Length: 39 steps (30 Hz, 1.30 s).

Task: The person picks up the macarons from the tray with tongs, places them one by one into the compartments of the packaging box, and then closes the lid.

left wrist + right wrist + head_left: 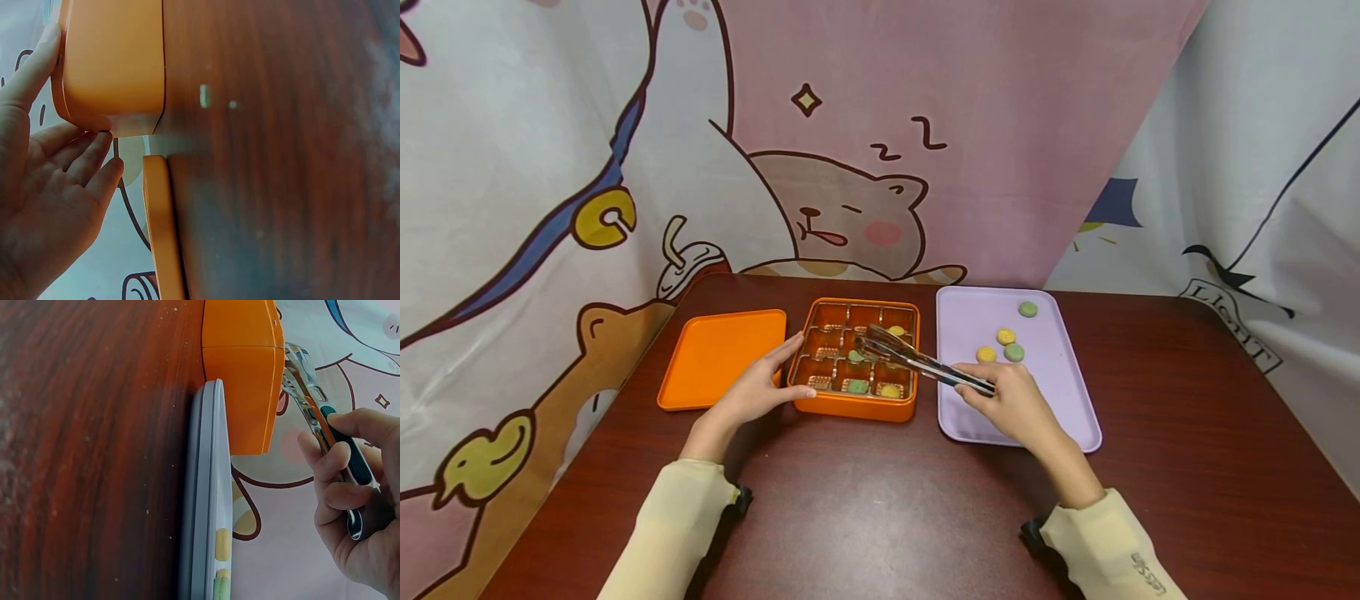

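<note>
My right hand (1011,400) grips a pair of metal tongs (917,360) with dark handle grips. The heads of the tongs reach over the middle row of a divided orange box (853,408), close above a small green disc (855,356). A clear insert splits the box into several compartments. In its front row lie another green disc and a yellow disc (890,391); one more yellow disc (897,331) sits at the back right. My left hand (756,387) rests on the box's front left corner, thumb along the front rim and fingers extended against the side (87,156).
Right of the box lies a lilac tray (955,421) with two green and two yellow discs (1006,337) on it. An orange lid (718,358) lies flat to the left. Behind the dark wooden table (880,517) hangs a printed cloth (1000,125).
</note>
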### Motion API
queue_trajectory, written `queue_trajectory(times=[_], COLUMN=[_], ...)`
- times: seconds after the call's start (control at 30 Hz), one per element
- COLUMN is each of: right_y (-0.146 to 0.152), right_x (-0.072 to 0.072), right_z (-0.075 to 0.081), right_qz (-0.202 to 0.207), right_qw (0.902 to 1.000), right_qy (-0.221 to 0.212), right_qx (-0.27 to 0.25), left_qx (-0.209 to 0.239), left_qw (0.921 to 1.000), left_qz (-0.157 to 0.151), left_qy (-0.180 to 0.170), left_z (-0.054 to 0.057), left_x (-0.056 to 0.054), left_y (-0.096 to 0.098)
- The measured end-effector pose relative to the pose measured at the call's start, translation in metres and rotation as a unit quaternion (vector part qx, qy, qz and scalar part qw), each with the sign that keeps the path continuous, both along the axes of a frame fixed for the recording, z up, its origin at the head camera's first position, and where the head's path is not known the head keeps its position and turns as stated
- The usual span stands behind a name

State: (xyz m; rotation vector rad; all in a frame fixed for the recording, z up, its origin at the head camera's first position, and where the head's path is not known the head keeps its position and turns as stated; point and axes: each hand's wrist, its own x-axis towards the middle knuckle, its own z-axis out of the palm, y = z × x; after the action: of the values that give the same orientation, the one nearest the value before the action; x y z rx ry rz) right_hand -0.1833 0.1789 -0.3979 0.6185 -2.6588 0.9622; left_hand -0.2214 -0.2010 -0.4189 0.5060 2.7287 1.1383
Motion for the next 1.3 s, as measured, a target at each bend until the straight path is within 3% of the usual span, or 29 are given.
queue_trajectory(times=[0.87, 1.3], right_y=[0.017, 0.029], right_x=[0.002, 0.004], right_z=[0.004, 0.007], right_qz=[-0.05, -0.064], right_qw=[0.9986, 0.9961], right_qy=[0.018, 0.06], right_qx=[-0.009, -0.014], left_qx=[0.008, 0.007], left_qw=[1.0, 1.0], left_qz=[-0.002, 0.0], left_qy=[-0.005, -0.004], left_z=[0.001, 0.0], left_x=[0.0, 0.001], left_y=[0.0, 0.0])
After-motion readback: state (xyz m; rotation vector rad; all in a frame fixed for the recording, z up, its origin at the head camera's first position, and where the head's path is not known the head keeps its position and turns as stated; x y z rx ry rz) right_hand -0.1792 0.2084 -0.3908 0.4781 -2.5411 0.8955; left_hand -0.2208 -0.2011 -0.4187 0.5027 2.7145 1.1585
